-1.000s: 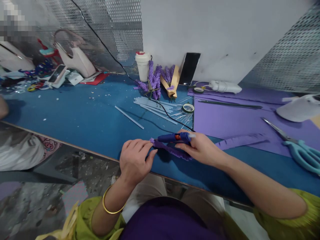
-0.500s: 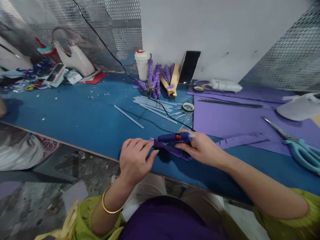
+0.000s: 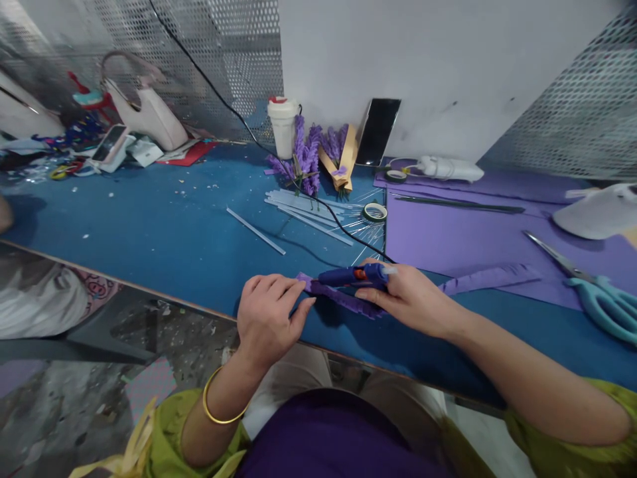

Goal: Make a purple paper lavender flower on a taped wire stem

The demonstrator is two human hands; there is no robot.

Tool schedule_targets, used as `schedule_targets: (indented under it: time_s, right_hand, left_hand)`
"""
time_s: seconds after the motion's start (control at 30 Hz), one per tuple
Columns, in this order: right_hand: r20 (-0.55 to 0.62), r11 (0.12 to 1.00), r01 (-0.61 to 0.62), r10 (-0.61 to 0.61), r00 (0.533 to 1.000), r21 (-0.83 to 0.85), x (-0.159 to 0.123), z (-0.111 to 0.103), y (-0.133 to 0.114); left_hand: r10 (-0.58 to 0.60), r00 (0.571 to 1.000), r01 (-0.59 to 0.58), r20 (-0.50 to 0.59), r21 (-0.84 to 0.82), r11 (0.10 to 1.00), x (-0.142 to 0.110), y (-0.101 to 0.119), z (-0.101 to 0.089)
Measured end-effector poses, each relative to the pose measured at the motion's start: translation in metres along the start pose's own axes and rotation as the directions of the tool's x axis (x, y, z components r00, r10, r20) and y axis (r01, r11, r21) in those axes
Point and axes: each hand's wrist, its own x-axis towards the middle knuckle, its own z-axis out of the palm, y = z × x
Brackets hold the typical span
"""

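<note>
My right hand (image 3: pixel 405 299) is wrapped round a blue hot glue gun (image 3: pixel 343 274), its nozzle pointing left over a fringed purple paper strip (image 3: pixel 351 303). At the strip's left end, near the table's front edge, my left hand (image 3: pixel 271 312) presses down with its fingers bent over the paper. The nozzle tip sits close to those fingers; whether it touches the strip I cannot tell. A black cord (image 3: pixel 343 229) runs from the back wall down toward the glue gun. Another cut purple strip (image 3: pixel 490 277) lies right of my right hand.
Translucent glue sticks (image 3: pixel 303 207), thin wires and a green tape roll (image 3: pixel 374 212) lie ahead. Behind stand purple paper flowers (image 3: pixel 308 156), a white cup (image 3: pixel 283 126) and a phone (image 3: pixel 379 131). Purple sheets (image 3: pixel 428 232) and blue-handled scissors (image 3: pixel 597 292) are at right. A person sits at far left.
The glue gun and my right hand have shifted slightly to the right along the strip. My left hand stays in place on the paper.
</note>
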Motion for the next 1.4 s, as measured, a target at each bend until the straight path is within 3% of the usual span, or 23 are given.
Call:
schedule_targets:
  time_s: [0.47, 1.0, 1.4]
  right_hand:
    - [-0.018, 0.998, -0.034, 0.033, 0.999, -0.057, 0.008, 0.009, -0.009]
    - [-0.031, 0.999, 0.012, -0.014, 0.999, -0.052, 0.002, 0.002, -0.007]
    - [-0.027, 0.997, -0.04, 0.039, 0.999, -0.065, 0.011, 0.009, -0.016]
  left_hand:
    - [0.002, 1.0, -0.002, 0.002, 0.006, 1.0, 0.001, 0.001, 0.0]
    - [-0.005, 1.0, 0.005, -0.003, -0.008, 1.0, 0.0, 0.0, 0.0]
    - [0.005, 1.0, -0.005, 0.003, 0.009, 1.0, 0.001, 0.001, 0.0]
